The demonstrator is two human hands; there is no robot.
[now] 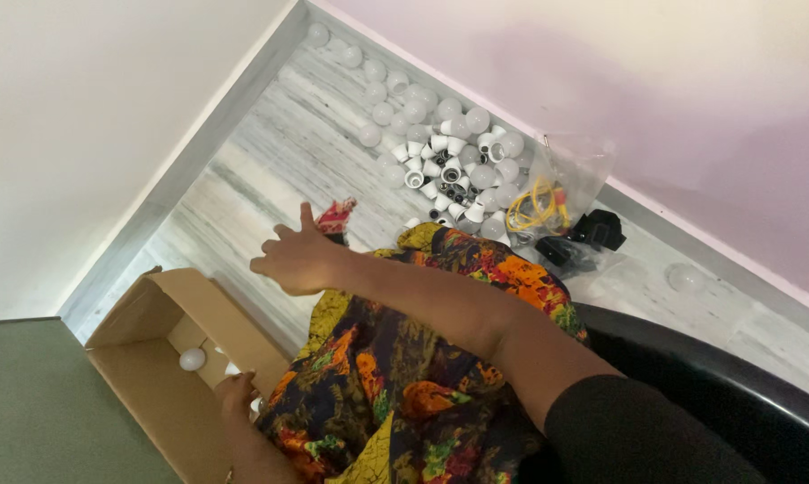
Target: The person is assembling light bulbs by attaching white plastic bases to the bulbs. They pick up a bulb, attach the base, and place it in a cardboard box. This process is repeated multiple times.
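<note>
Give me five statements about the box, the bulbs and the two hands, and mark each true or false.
1. The cardboard box is open. True.
2. The box is packed full of bulbs. False: only a few white bulbs show inside.
3. The left hand is at the box's edge. True.
4. The right hand grips a bulb. False: it is spread open and holds nothing.
5. The pile of bulbs lies on the floor near the wall. True.
</note>
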